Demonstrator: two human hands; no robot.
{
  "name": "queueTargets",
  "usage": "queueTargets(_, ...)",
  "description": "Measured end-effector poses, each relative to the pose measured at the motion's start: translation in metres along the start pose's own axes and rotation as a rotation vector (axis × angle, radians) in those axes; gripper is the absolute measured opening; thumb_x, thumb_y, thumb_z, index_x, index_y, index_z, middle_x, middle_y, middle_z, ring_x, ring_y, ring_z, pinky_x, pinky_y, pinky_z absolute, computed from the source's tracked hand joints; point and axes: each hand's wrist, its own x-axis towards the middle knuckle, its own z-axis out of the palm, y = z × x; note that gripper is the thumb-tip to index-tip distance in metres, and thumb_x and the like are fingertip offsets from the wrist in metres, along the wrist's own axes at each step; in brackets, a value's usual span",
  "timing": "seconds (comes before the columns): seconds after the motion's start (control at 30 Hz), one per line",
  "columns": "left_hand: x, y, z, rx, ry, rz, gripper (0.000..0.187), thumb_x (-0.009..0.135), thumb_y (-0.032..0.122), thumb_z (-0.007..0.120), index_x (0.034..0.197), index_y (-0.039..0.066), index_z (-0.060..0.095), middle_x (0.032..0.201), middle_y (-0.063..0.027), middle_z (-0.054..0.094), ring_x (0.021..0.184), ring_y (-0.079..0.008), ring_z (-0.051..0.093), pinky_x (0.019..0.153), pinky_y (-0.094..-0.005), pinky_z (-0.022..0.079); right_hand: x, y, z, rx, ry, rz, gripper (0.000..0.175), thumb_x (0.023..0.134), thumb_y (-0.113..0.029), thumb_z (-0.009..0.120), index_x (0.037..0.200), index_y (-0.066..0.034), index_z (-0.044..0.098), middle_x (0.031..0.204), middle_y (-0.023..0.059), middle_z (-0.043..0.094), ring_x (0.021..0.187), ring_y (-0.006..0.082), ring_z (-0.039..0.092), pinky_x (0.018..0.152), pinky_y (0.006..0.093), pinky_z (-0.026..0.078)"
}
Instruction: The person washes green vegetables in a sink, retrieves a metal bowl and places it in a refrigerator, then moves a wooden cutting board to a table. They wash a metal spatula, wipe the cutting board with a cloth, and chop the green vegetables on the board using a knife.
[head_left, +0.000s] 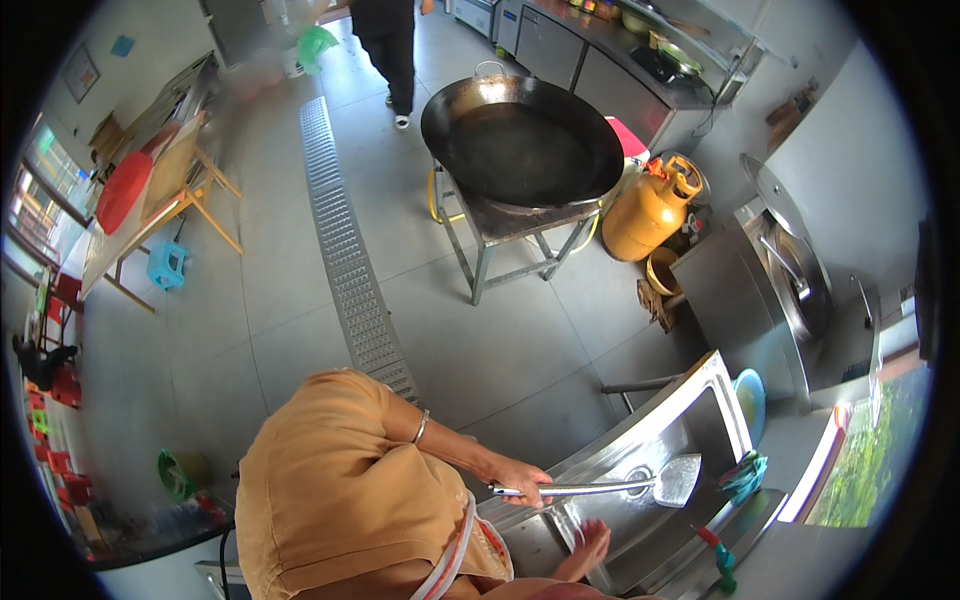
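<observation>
My left hand (523, 482), with a bangle on its wrist, grips the metal handle of a wide-bladed wok spatula (677, 481). The spatula lies level across the view, its blade over the stainless steel sink (637, 442) near the round drain. Below it, my right hand (592, 546) is slightly blurred over the near part of the sink; its fingers look apart and nothing shows in them. A teal cloth (742, 477) hangs at the sink's far rim. Further off, a large black wok (523, 150) rests on a metal stand (517, 225).
An orange gas cylinder (649, 214) stands beside the wok stand, near a yellow bowl (663, 271). A metal floor grate (349, 247) runs along the tiles. Another person (390, 52) stands beyond the wok. A wooden-legged table (142, 225) and a blue stool (167, 264) are at left.
</observation>
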Motion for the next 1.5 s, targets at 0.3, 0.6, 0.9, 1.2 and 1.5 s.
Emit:
queueTargets(0.3, -0.029, 0.007, -0.007, -0.143, -0.039, -0.165, 0.028, 0.09, 0.011, 0.053, 0.115, 0.004, 0.045, 0.062, 0.0024, 0.046, 0.042, -0.0057, 0.045, 0.038, -0.0184, 0.037, -0.06, -0.022, 0.148, 0.659, -0.152, 0.381, 0.036, 0.094, -0.022, 0.048, 0.122, 0.0021, 0.049, 0.108, 0.0144, 0.061, 0.097, 0.0219, 0.062, 0.081, 0.031, 0.051)
queueTargets(0.6, -0.07, -0.018, -0.031, 0.096, -0.07, -0.239, 0.037, 0.085, 0.009, 0.057, 0.118, 0.002, 0.04, 0.062, 0.0013, 0.044, 0.044, -0.0056, 0.045, 0.039, -0.0178, 0.038, -0.114, 0.015, 0.187, 0.72, -0.106, 0.162, 0.04, 0.091, -0.024, 0.056, 0.121, 0.0003, 0.048, 0.1, 0.0108, 0.061, 0.091, 0.017, 0.06, 0.075, 0.0248, 0.049)
queueTargets(0.9, -0.123, -0.04, -0.017, 0.539, -0.169, -0.214, 0.034, 0.084, 0.01, 0.059, 0.112, 0.002, 0.041, 0.066, -0.0007, 0.048, 0.045, -0.0086, 0.048, 0.043, -0.0238, 0.04, -0.2, 0.038, 0.2, 0.656, 0.17, 0.037, 0.032, 0.089, -0.02, 0.056, 0.114, 0.0003, 0.052, 0.091, 0.0065, 0.061, 0.085, 0.0125, 0.058, 0.076, 0.0257, 0.047)
queueTargets(1.2, -0.083, -0.046, -0.005, 0.45, -0.283, -0.252, 0.048, 0.085, 0.017, 0.062, 0.122, -0.003, 0.04, 0.076, -0.0023, 0.055, 0.06, -0.0086, 0.055, 0.051, -0.024, 0.044, -0.186, 0.093, 0.17, 1.238, 0.126, -0.049, 0.031, 0.087, -0.021, 0.061, 0.107, 0.0017, 0.054, 0.091, 0.0069, 0.059, 0.087, 0.0167, 0.055, 0.083, 0.0298, 0.046)
queueTargets(1.5, -0.105, -0.034, -0.017, 0.341, -0.159, -0.197, 0.058, 0.091, 0.036, 0.054, 0.134, 0.002, 0.034, 0.088, -0.0082, 0.057, 0.068, -0.0117, 0.057, 0.057, -0.0245, 0.049, -0.138, 0.125, 0.114, 1.497, 0.052, -0.051, 0.026, 0.088, -0.013, 0.059, 0.102, 0.0065, 0.05, 0.085, 0.0078, 0.055, 0.07, 0.0101, 0.052, 0.07, 0.0193, 0.048)
